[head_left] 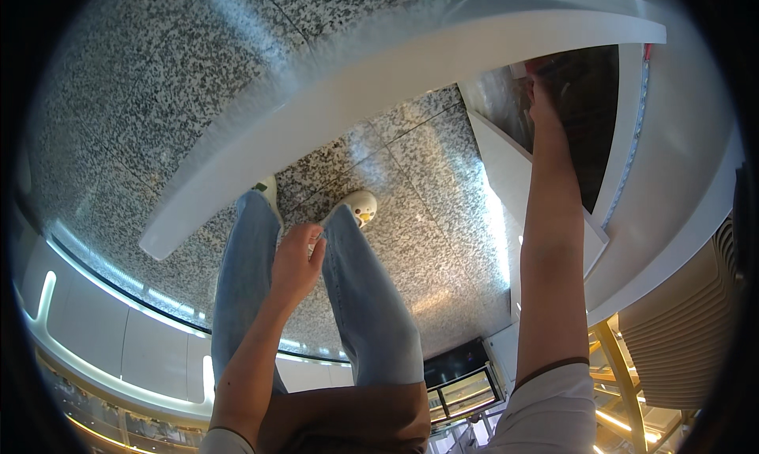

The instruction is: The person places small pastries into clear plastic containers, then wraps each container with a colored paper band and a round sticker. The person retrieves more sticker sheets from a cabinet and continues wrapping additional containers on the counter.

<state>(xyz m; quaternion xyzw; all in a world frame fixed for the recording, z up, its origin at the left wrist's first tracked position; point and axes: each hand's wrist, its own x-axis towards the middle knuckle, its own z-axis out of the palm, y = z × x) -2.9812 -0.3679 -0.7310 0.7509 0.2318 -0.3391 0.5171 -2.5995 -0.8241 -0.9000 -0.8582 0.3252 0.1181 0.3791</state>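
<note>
My right hand (541, 98) reaches into the dark inside of a white cabinet (614, 128) at the upper right. Its fingers are at a red and white item (533, 68), blurred and half in shadow; whether they grip it cannot be told. Between my knees, in front of the blue jeans (373, 311), hangs my left hand (299, 261), fingers curled with a gap to the thumb and no object visible in it. A long curved white panel (379, 104), perhaps the open cabinet door, stretches from the upper right to the left.
Speckled stone floor tiles (415, 217) lie below, with my pale shoe (362, 208) on them. A white board (504, 157) stands beside the cabinet opening. Curved white counters with light strips (118, 341) run along the lower left. A ribbed beige surface (682, 335) is at the lower right.
</note>
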